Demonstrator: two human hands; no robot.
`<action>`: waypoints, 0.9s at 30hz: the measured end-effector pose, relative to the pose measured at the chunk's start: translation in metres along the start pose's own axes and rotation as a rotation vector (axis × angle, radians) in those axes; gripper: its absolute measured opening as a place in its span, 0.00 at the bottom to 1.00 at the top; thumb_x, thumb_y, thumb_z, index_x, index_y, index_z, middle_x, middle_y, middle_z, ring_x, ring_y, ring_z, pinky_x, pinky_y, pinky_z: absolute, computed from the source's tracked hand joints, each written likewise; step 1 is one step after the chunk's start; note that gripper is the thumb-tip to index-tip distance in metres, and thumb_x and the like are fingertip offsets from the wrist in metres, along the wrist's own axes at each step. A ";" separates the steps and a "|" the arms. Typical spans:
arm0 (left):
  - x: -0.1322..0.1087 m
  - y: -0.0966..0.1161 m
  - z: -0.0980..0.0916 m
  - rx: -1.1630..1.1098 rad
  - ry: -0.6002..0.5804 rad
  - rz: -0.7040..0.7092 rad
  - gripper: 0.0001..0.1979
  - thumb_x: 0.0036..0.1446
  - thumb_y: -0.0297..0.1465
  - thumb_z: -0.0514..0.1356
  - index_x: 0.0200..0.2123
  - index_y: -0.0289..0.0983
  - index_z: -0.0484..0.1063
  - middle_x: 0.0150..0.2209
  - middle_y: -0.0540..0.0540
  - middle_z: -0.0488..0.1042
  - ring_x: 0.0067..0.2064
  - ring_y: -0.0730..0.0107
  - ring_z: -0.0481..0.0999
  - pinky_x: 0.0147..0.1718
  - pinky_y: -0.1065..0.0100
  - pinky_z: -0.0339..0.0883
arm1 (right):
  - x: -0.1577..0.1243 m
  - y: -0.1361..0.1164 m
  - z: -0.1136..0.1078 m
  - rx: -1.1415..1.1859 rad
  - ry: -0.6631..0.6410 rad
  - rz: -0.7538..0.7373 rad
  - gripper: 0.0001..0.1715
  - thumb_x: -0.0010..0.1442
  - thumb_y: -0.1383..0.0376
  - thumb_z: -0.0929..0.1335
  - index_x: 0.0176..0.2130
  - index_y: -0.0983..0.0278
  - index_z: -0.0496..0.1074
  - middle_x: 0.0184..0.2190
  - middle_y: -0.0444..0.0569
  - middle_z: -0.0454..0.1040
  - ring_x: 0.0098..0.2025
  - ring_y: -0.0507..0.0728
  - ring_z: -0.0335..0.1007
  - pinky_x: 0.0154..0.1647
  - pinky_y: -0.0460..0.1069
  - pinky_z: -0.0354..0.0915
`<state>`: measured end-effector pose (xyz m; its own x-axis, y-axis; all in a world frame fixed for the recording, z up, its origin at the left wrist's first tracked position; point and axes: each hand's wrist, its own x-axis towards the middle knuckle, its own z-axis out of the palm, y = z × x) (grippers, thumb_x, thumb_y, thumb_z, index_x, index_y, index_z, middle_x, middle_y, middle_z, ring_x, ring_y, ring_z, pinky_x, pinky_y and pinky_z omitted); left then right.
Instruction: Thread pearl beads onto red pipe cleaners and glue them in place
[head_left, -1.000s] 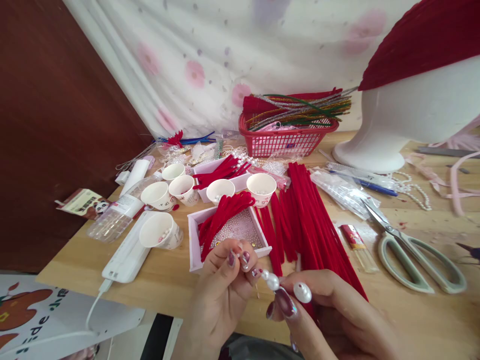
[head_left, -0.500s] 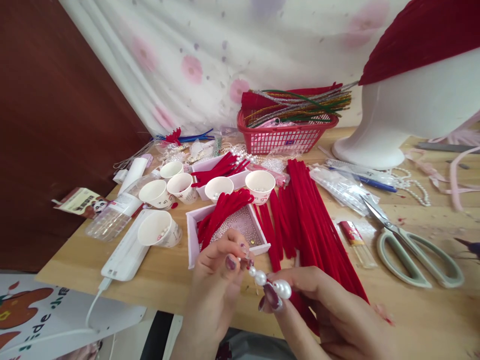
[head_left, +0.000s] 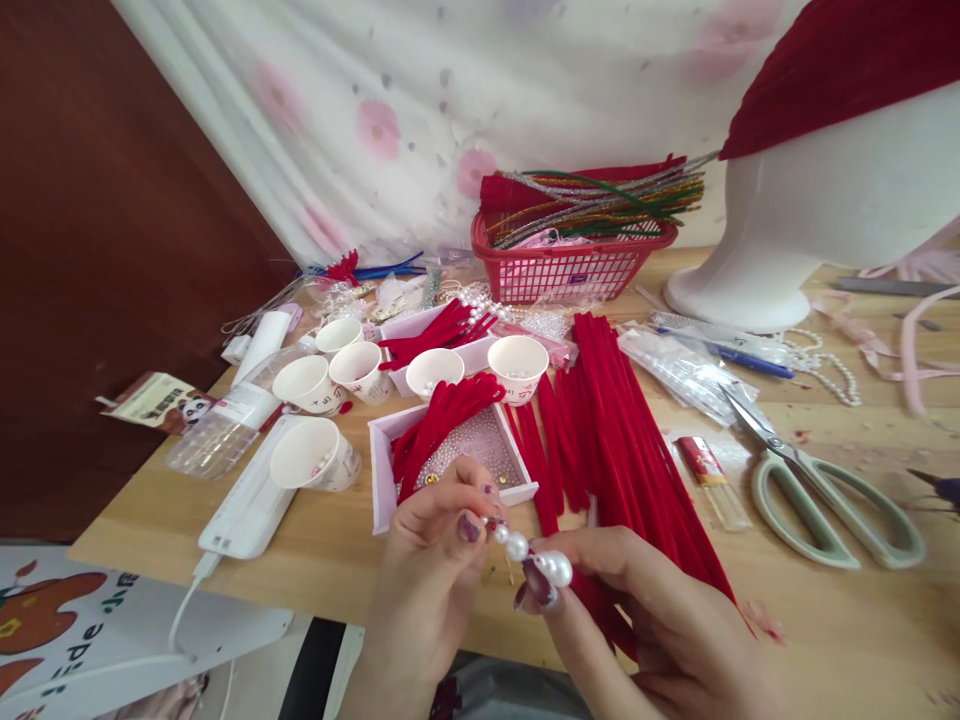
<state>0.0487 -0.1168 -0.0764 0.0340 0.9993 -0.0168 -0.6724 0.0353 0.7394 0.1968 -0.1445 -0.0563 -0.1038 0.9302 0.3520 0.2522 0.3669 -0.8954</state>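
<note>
A person's two hands work close together above the near edge of a wooden tabletop (head_left: pixel 855 640), each pinched on a short strand of white pearl beads (head_left: pixel 516 546). The left hand (head_left: pixel 439 550) grips the small-bead end between thumb and fingertips, while the right hand (head_left: pixel 630 610) clasps the other end, thumb and forefinger closed around the largest pearls. The strand hangs in the air between them, its beads growing bigger toward the right.

Just beyond the left hand sits a pale lilac box (head_left: pixel 381 490) scattered with tiny beads, a bundle of looped red chenille stems (head_left: pixel 450 420) lying across it. Longer red stems (head_left: pixel 626 440) fan out beside it, reaching to the right hand. Six paper cups (head_left: pixel 346 465) stand around the box, some with beads inside. Scissors (head_left: pixel 795 455) with pale green handles lie spread at right, near clear plastic packets (head_left: pixel 675 362) and a blue pen (head_left: pixel 754 362). At the back, a red plastic basket (head_left: pixel 540 275) holds red, silver, gold and green stems, in front of a flowered curtain (head_left: pixel 360 60). A white mannequin head (head_left: pixel 772 230) wearing dark red fabric (head_left: pixel 847 80) stands to its right.
</note>
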 end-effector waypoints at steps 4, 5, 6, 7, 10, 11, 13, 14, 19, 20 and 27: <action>0.000 0.000 -0.001 -0.003 -0.015 -0.002 0.05 0.53 0.36 0.74 0.30 0.43 0.84 0.34 0.52 0.69 0.34 0.80 0.72 0.37 0.77 0.68 | 0.000 0.001 -0.001 -0.032 -0.004 -0.005 0.10 0.66 0.69 0.68 0.43 0.53 0.72 0.28 0.40 0.81 0.25 0.53 0.77 0.22 0.43 0.71; 0.000 0.000 -0.001 -0.002 -0.015 -0.003 0.05 0.53 0.36 0.74 0.30 0.43 0.84 0.34 0.52 0.68 0.34 0.80 0.72 0.36 0.77 0.68 | 0.000 0.001 -0.001 -0.033 -0.005 -0.004 0.10 0.66 0.69 0.68 0.44 0.53 0.72 0.28 0.40 0.81 0.25 0.53 0.78 0.22 0.43 0.71; 0.000 0.000 -0.001 0.001 -0.012 -0.005 0.05 0.53 0.36 0.74 0.30 0.43 0.84 0.33 0.52 0.68 0.34 0.80 0.72 0.36 0.77 0.68 | 0.000 0.002 -0.001 -0.032 -0.005 -0.002 0.10 0.66 0.69 0.68 0.44 0.52 0.72 0.28 0.40 0.81 0.25 0.53 0.78 0.22 0.43 0.71; 0.000 0.000 -0.001 0.006 -0.009 -0.006 0.05 0.53 0.36 0.74 0.30 0.43 0.84 0.33 0.52 0.68 0.34 0.80 0.72 0.36 0.77 0.68 | 0.000 0.002 -0.001 -0.031 -0.004 -0.001 0.10 0.66 0.69 0.68 0.44 0.52 0.72 0.28 0.40 0.81 0.25 0.52 0.77 0.22 0.42 0.71; -0.001 -0.001 0.000 0.018 -0.008 -0.008 0.05 0.53 0.37 0.74 0.30 0.43 0.84 0.33 0.52 0.68 0.34 0.79 0.71 0.36 0.77 0.67 | 0.000 0.002 -0.001 -0.033 0.002 0.003 0.10 0.66 0.69 0.68 0.44 0.52 0.72 0.28 0.39 0.81 0.24 0.52 0.77 0.21 0.42 0.69; -0.001 -0.001 0.000 0.019 -0.012 -0.012 0.05 0.54 0.37 0.74 0.30 0.43 0.84 0.33 0.52 0.68 0.34 0.79 0.71 0.36 0.77 0.67 | 0.000 0.002 -0.001 -0.032 0.001 0.007 0.10 0.66 0.68 0.68 0.44 0.52 0.72 0.28 0.39 0.80 0.24 0.52 0.76 0.21 0.42 0.70; -0.001 -0.001 0.001 0.023 -0.024 -0.017 0.05 0.54 0.37 0.73 0.30 0.44 0.84 0.33 0.52 0.67 0.34 0.79 0.71 0.35 0.77 0.67 | 0.000 0.002 -0.002 -0.028 -0.002 0.018 0.10 0.66 0.68 0.68 0.44 0.52 0.72 0.28 0.38 0.80 0.24 0.52 0.76 0.22 0.43 0.70; -0.001 -0.001 0.001 0.025 -0.026 -0.017 0.05 0.54 0.37 0.73 0.30 0.44 0.84 0.33 0.52 0.67 0.34 0.79 0.71 0.35 0.76 0.67 | 0.000 0.002 -0.002 -0.023 -0.004 0.023 0.10 0.66 0.68 0.68 0.44 0.52 0.72 0.28 0.38 0.80 0.25 0.52 0.77 0.22 0.43 0.70; -0.001 -0.002 0.001 0.050 -0.007 -0.023 0.06 0.53 0.37 0.74 0.30 0.44 0.83 0.34 0.52 0.67 0.34 0.78 0.69 0.34 0.76 0.66 | -0.001 0.003 -0.002 0.017 -0.004 0.034 0.10 0.66 0.69 0.67 0.44 0.53 0.72 0.28 0.39 0.79 0.26 0.52 0.77 0.22 0.42 0.68; -0.001 -0.002 0.001 0.054 -0.009 -0.025 0.05 0.53 0.37 0.74 0.30 0.44 0.84 0.33 0.52 0.67 0.34 0.78 0.69 0.34 0.76 0.65 | -0.001 0.003 -0.002 0.017 -0.002 0.036 0.10 0.66 0.69 0.68 0.44 0.53 0.72 0.27 0.38 0.79 0.26 0.52 0.77 0.22 0.42 0.68; 0.003 0.000 0.001 0.117 -0.063 0.016 0.04 0.55 0.38 0.73 0.31 0.46 0.84 0.32 0.52 0.68 0.33 0.77 0.69 0.33 0.75 0.64 | -0.001 0.002 -0.006 0.020 0.007 0.035 0.10 0.65 0.71 0.68 0.43 0.56 0.74 0.27 0.40 0.78 0.25 0.51 0.76 0.23 0.42 0.69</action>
<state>0.0497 -0.1139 -0.0763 0.0728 0.9967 0.0350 -0.5825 0.0140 0.8127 0.2032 -0.1442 -0.0570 -0.0884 0.9426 0.3219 0.2360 0.3338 -0.9126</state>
